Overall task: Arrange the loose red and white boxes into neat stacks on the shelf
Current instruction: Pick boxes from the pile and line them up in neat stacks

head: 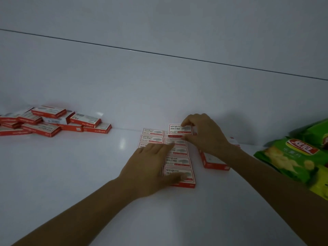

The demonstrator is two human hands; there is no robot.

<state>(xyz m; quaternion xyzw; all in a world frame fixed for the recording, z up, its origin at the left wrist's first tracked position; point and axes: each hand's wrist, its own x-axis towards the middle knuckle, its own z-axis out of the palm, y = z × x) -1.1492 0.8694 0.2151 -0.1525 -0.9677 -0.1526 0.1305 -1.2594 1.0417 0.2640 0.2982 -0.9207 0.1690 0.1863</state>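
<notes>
Placement of one box was the step in hand. The right hand [204,134] pinched the held box [179,129] just right of the frame's centre, fingers curled over its far edge and thumb against its near edge. The box hung at the far end of the right-hand column of the laid rows [177,162]. The left hand [150,167] lay flat on those rows, fingers straight and gripping nothing, seemingly to pin them down.

To do this well, I judged, the held box should come down square, its edges flush with the box beneath and its neighbour. The flat hand should hold the rows until the box is let go, since light cartons slide easily on the smooth white shelf [71,174]. Whether it already touched the box below could not be told.

The held box's long axis ran left to right across the frame, parallel to the shelf's back edge. Its printed face was up and the brand name read upright from the camera, matching the rows.

The loose pile [53,121] lay at the left, well apart, with boxes at mixed angles and some print inverted. Another box [213,161] stood on its edge under the right forearm, and green snack bags [292,157] lay at the right.
</notes>
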